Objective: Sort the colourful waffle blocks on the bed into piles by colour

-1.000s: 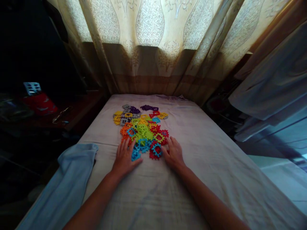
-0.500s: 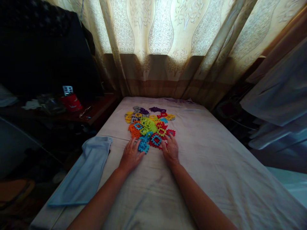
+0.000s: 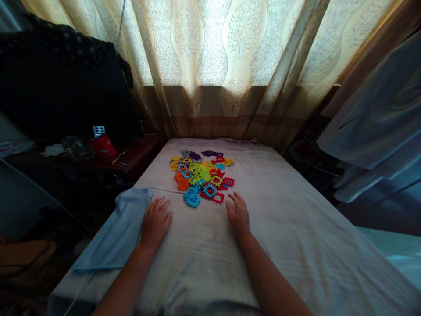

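Plastic toothed pieces lie in a loose pile on the pale sheet (image 3: 289, 206). At the front of the pile are blue pieces (image 3: 192, 197) and a red square frame (image 3: 218, 198). Orange pieces (image 3: 182, 181) lie at the left, green ones (image 3: 200, 173) in the middle, purple (image 3: 212, 153) and yellow ones (image 3: 174, 163) farther back. My left hand (image 3: 156, 221) rests beside the blue cloth, its fingers apart, holding nothing. Just right of the red frame, my right hand (image 3: 238, 213) is open and holds nothing.
A light blue cloth (image 3: 115, 232) lies along the left edge. Beyond it, a dark table (image 3: 138, 151) carries a red cup (image 3: 102, 146), a glass jar (image 3: 78, 148) and a black-covered screen. Curtains (image 3: 213, 105) hang behind; clothes (image 3: 371, 127) hang at the right.
My left hand has let go of the pile's front edge and moved left towards the blue cloth. My right hand has drawn back slightly from the red pieces. The camera view has shifted a little.
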Demonstrator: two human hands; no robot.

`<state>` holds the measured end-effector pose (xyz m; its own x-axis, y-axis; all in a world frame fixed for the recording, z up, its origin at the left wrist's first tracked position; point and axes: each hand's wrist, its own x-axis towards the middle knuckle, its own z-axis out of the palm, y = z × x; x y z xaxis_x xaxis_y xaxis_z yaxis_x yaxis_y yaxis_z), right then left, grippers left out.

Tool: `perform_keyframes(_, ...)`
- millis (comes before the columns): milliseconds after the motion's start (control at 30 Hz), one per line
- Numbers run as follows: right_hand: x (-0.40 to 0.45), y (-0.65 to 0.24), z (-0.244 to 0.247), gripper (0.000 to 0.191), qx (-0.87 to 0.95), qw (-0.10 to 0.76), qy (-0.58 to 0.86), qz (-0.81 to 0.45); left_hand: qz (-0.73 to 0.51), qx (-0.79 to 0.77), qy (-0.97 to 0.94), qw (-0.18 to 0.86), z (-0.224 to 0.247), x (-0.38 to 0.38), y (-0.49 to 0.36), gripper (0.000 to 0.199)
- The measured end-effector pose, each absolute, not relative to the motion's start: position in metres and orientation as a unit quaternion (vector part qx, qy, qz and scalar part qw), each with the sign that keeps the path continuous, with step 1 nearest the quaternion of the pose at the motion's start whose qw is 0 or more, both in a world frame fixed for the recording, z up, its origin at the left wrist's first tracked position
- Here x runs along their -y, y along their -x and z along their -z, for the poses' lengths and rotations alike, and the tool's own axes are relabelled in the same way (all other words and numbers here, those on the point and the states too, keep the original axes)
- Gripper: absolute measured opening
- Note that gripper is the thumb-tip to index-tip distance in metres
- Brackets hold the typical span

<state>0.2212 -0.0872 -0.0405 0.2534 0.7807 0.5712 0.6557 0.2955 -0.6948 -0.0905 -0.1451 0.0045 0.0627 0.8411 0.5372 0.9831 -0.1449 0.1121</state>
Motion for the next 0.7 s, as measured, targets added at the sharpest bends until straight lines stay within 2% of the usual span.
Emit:
perform_keyframes(133,0.088,-0.223,0.04,0.037,0.615,0.516,0.591,-0.077,0.183,0.722,0.646,0.164,-0.021,0.163,0.118,0.047)
perform_keyframes(267,0.086,-0.223,0.039,0.035,0.622,0.507,0.591,-0.079,0.125,0.758,0.627,0.131,-0.025,0.172,0.131,0.05)
perform_keyframes(500,0.087,-0.219,0.035,0.031,0.627,0.5,0.593,-0.071,0.144,0.742,0.644,0.121,-0.024,0.173,0.129,0.042)
perform_keyframes(700,0.091,-0.218,0.031,0.03,0.633,0.482,0.602,-0.064,0.105,0.76,0.634,0.097,-0.041,0.173,0.134,0.033)
